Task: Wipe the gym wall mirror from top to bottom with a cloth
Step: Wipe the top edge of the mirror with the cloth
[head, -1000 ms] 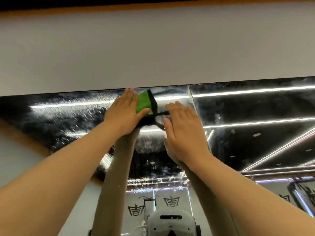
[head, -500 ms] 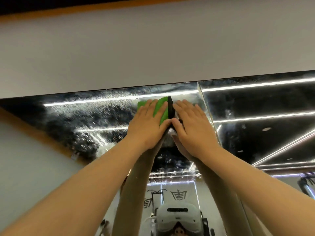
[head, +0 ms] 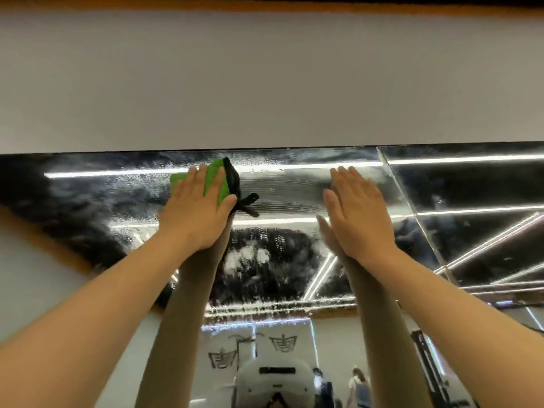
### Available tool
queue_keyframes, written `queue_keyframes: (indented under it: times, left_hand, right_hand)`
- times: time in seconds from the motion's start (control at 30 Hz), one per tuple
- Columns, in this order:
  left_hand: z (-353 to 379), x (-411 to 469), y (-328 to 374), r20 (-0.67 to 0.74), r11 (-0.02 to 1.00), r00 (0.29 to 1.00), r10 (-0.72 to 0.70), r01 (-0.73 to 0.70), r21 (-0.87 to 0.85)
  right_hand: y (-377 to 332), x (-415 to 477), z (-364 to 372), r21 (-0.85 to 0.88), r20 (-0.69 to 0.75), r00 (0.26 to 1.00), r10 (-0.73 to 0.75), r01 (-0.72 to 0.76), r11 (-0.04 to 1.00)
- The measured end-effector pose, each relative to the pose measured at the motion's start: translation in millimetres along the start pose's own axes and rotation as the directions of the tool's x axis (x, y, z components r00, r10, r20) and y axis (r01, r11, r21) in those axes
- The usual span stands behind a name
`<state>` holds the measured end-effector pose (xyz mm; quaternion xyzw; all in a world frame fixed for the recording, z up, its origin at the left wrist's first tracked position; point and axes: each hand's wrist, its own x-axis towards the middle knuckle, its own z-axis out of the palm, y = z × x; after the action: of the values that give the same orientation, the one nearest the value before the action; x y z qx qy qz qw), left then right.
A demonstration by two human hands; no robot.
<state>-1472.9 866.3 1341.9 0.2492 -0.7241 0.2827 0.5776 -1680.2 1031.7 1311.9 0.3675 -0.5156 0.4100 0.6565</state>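
The wall mirror [head: 276,260] fills the lower half of the view, its upper part wet and streaked with droplets. My left hand [head: 197,210] lies flat with straight fingers on a green cloth with a black edge [head: 219,178], pressing it against the glass just under the mirror's top edge. A smooth wiped band runs to the right of the cloth. My right hand [head: 357,213] rests flat and open on the glass, well apart from the cloth. Reflections of both arms show below the hands.
A plain grey wall [head: 265,83] sits above the mirror's top edge. A vertical seam between mirror panels [head: 412,213] runs just right of my right hand. Reflected ceiling light strips cross the glass. People stand far off in the reflection [head: 356,384].
My left hand has slid the cloth leftward along the top of the mirror, away from my right hand. The two hands, side by side half a second ago, are now wide apart.
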Motion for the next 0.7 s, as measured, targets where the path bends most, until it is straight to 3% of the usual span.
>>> queue_keyframes:
  times: [0.1,0.3,0.43,0.5,0.6,0.7]
  left_hand:
    - [-1,-2,16,0.007,1.0,1.0,0.025,-0.025,0.014]
    - [6,-20,116,0.005,0.965,0.966,0.259,-0.259,-0.035]
    - [7,-7,117,-0.008,0.952,0.952,0.306,-0.306,0.006]
    - [-2,10,84,-0.033,0.972,0.973,0.23,-0.227,0.06]
    - [-14,21,14,0.011,0.998,0.999,-0.044,0.043,0.049]
    - [-11,6,0,0.029,0.993,0.993,-0.116,0.115,0.026]
  right_hand:
    - [0,-2,0,0.001,-0.023,1.0,0.02,-0.02,1.0]
    - [1,-2,-4,0.052,-0.029,0.999,0.018,-0.016,0.999]
    - [3,-1,-5,0.11,-0.035,0.999,0.02,-0.016,0.994]
    - [3,-2,-6,0.092,-0.007,1.0,0.026,-0.025,0.995]
    - [1,-4,-5,0.066,0.02,1.0,-0.003,0.002,0.998]
    - [1,-2,-3,0.079,0.018,1.0,-0.015,0.013,0.997]
